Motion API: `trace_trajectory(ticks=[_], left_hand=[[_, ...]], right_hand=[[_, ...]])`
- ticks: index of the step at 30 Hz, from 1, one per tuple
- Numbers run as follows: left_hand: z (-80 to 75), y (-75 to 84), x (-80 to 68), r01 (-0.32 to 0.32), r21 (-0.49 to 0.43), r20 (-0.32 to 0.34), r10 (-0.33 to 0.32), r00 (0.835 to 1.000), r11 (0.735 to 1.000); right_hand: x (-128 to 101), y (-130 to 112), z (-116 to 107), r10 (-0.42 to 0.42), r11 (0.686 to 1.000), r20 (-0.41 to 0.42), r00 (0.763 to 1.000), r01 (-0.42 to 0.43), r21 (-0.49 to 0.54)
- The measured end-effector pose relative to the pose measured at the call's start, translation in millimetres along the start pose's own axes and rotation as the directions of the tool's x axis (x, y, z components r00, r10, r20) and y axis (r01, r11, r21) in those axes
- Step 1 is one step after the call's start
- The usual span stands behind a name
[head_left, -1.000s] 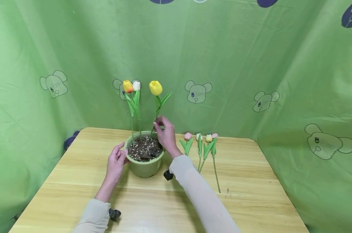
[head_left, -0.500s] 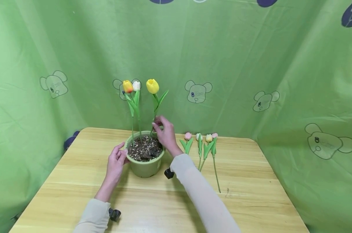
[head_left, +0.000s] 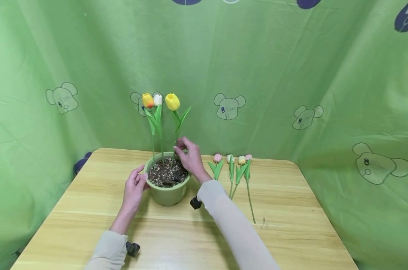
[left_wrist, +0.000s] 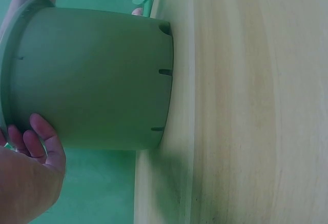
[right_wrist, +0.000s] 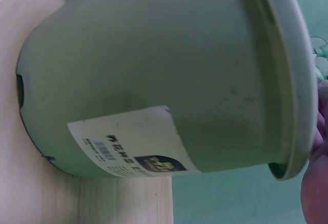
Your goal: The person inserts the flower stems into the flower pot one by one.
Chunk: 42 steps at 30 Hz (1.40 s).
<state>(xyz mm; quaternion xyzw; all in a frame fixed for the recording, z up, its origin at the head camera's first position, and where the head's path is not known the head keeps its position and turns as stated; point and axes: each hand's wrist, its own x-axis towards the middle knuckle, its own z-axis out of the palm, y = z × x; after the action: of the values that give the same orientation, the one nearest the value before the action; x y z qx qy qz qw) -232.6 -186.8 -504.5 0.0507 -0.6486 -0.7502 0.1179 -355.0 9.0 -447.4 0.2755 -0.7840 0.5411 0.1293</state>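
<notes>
Right hand (head_left: 189, 155) pinches, between thumb and fingers, the slim green stem of a cup-shaped bright yellow artificial-looking tulip (head_left: 172, 101); bloom and leaves stand above the grip, stem foot at the soil towards the pot's far side. Left hand (head_left: 135, 183) has its fingers bent at the rim and outer wall of the round, pale olive-green, plastic-looking flowerpot (head_left: 168, 198), apparently steadying it. Step in hand, as I judge it: seating the yellow stem. Best done with a low pinch near the soil and a straight downward push, since a thin stem would likely bow if pressed from high up; the left hand should hold the rim firm against tipping. Worth keeping the knuckles off the neighbouring stems. Pot contents: dark, crumbly soil (head_left: 163, 178) flecked with pale grit, darker clumps at near right; upright in it, left of the yellow one, an orange-and-yellow tulip (head_left: 148, 100) and a white tulip (head_left: 158, 99), heads close together. Pot stands upright on the pale wood-grain desk (head_left: 284, 206); notches at its base, white printed label (right_wrist: 133, 142) on its wall. Outside the pot, right side: four loose pink, white and pale-yellow tulips (head_left: 242, 160) lying flat, some stems partly behind the sleeve.
</notes>
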Motion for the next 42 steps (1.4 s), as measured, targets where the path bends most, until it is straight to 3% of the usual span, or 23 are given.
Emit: trace_trajectory(ticks=[6,20,36,42], left_hand=[[-0.2,-0.5,0.0,0.0,-0.005,0.004,0.0,1.0,1.0],[0.3,0.9,-1.8,-0.001,0.009,0.001,0.001,1.0,1.0],[-0.2,-0.3,-0.8,-0.002,0.012,0.001,0.002,1.0,1.0],[-0.2,-1.0,-1.5,-0.005,0.012,0.003,0.005,1.0,1.0]], right_hand=[[-2,1,5,-0.006,0.999,-0.004,1.0,0.005,-0.04],[-2,2,9,0.101,0.992,0.027,0.995,-0.098,-0.079],[-1,0,11,0.147,0.986,0.065,0.987,-0.141,-0.092],[-1,0,12,0.178,0.976,0.071,0.982,-0.166,-0.143]])
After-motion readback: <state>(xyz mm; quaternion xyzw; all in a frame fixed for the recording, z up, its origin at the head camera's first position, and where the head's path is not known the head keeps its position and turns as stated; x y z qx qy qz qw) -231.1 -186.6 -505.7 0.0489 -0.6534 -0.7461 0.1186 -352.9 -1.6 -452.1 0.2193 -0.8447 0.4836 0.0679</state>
